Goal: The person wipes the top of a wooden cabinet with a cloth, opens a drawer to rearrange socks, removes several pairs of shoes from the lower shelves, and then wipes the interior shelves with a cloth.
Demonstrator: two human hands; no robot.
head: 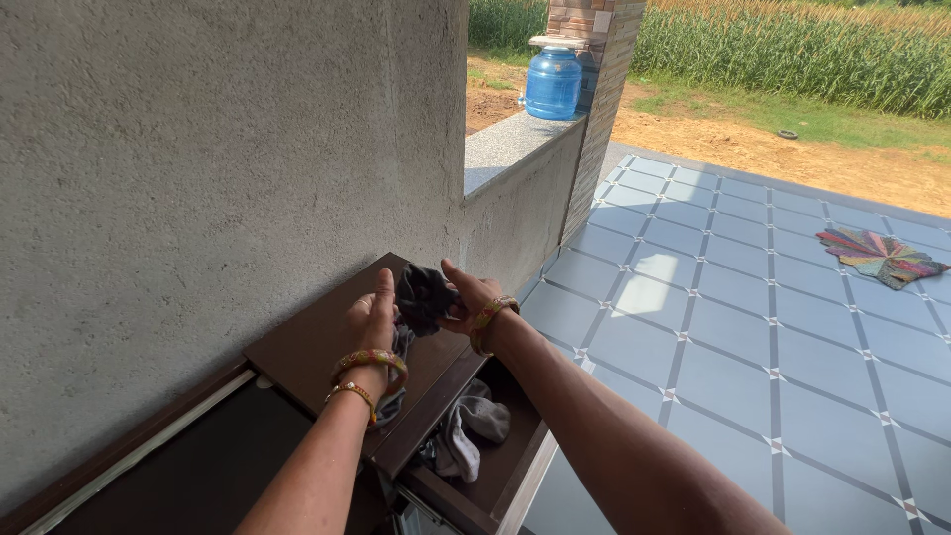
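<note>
Both hands are up over a dark brown cabinet point(327, 347) that sits against a rough grey wall point(198, 178), and they share one dark sock point(424, 295): the left hand point(373, 319) has its fingers closed on the sock's lower edge with the thumb sticking up, and the right hand point(472, 302) pinches the upper part between thumb and fingers. So the sock is held in the air between the two hands, just above the cabinet top. Below the wrists a drawer point(515, 476) stands pulled out with a grey and white sock point(474, 428) bunched inside. What could go wrong, I reckon: the sock hangs partly over the cabinet top and not the drawer, so a loose pinch could drop it on the top or down onto the blue tiled floor point(753, 337). The open drawer also juts into the walkway, easy to knock with a leg. As for packages, a big blue water jug point(553, 83) stands far back on the low ledge by a brick pillar point(594, 59); no label can be made out on it. A bright fan-patterned mat point(880, 256) lies well apart on the tiles
</note>
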